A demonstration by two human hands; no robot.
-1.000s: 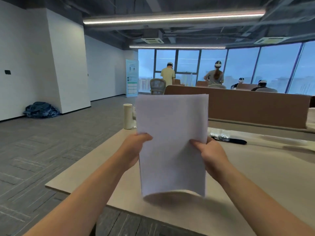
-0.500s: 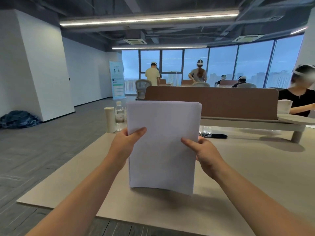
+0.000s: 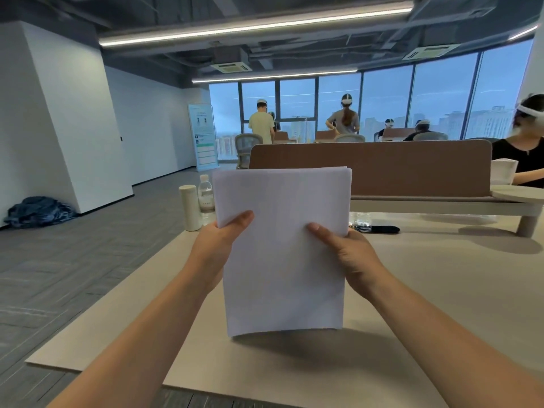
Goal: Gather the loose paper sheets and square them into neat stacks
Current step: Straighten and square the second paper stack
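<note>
i see white paper stack (image 3: 282, 260) upright over pale beige table (image 3: 441, 290), btm-edge contact unclear. left hand (image 3: 219, 245) & right hand (image 3: 351, 254) each grip a side of the stack; fingers hidden behind it. clear plastic bottle (image 3: 205, 191) behind stack, partly covered.

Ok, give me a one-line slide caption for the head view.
Left hand and right hand hold a paper stack upright over the beige table.

White paper stack (image 3: 282, 260), beige table (image 3: 426, 304), brown divider (image 3: 412, 169), grey carpet (image 3: 73, 275), cream tumbler (image 3: 190, 207).
</note>
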